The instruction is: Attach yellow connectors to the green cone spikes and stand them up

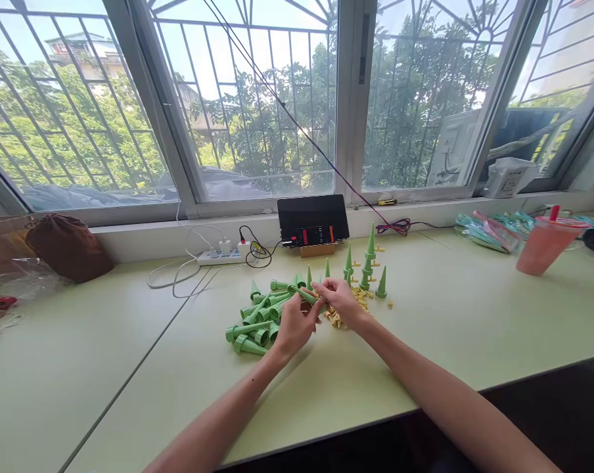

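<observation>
Both hands meet over the middle of the table. My left hand (296,323) is closed around a green plastic watering spike (305,295), which lies slanted between its fingers. Beside it, the fingers of my right hand (342,301) are pinched together close to the spike; whatever they hold is hidden. To the left lies a heap of loose green spikes (257,323), open ends showing. Under and beside my right hand is a pile of small yellow valve pieces (337,320). Behind it, several spikes with yellow side pieces (366,272) stand upright, some stacked.
A black tablet-like device (313,217) leans at the back on a cardboard piece. To its left lies a power strip (223,255) with cables. A pink drink cup (548,246) and plastic packets (489,231) are at the right. A brown pouch (69,248) sits far left.
</observation>
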`<state>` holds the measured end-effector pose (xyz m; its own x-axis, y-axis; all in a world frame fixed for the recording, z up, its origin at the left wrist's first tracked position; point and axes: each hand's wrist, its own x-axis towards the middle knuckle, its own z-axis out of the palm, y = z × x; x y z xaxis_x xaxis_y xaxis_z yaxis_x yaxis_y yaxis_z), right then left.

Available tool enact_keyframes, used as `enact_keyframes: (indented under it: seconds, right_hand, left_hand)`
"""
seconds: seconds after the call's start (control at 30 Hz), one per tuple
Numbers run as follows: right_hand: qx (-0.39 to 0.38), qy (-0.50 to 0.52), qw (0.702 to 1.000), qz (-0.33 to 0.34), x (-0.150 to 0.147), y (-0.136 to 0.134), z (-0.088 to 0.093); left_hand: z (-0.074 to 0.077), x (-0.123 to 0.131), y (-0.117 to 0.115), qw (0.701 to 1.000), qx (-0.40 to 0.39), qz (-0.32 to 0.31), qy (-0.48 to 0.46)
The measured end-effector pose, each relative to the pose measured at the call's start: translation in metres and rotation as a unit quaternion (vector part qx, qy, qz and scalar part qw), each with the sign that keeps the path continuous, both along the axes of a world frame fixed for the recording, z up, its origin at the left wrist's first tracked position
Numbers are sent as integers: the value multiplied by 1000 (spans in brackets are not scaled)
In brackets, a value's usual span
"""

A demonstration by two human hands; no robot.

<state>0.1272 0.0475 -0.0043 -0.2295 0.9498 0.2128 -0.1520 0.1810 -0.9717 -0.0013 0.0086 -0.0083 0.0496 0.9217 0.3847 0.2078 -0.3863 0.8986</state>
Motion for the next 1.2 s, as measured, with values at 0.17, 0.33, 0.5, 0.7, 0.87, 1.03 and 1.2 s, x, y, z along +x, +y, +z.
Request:
enact_keyframes:
  seconds: [0.17, 0.33, 0.5, 0.7, 0.87, 1.03, 1.2]
  right_hand:
    - [7, -18, 1000, -22, -1, 1, -2]
    - [10, -27, 999, -44, -2, 4, -7]
    - [17, -45, 997, -65, -2, 6, -10]
    - [21, -64, 994, -86, -2, 7, -10]
    - [11, -67, 993, -93, -3, 6, -8]
    - [11, -44, 994, -94, -4, 4, -4]
    - [15, -32, 997, -75, -5, 3, -2]
  left_hand:
    - [-2, -1, 2, 1000, 19, 1, 22]
    - [-4, -2, 2, 998, 46, 10, 49]
    - [-4, -1, 0, 994, 58, 22, 84]
    - [-3, -1, -2, 993, 58, 19, 101]
    - [-4, 0, -2, 993, 47, 16, 102]
    - [-2, -1, 2, 999, 14, 5, 35]
    - [2, -7, 8, 998, 27, 51, 32]
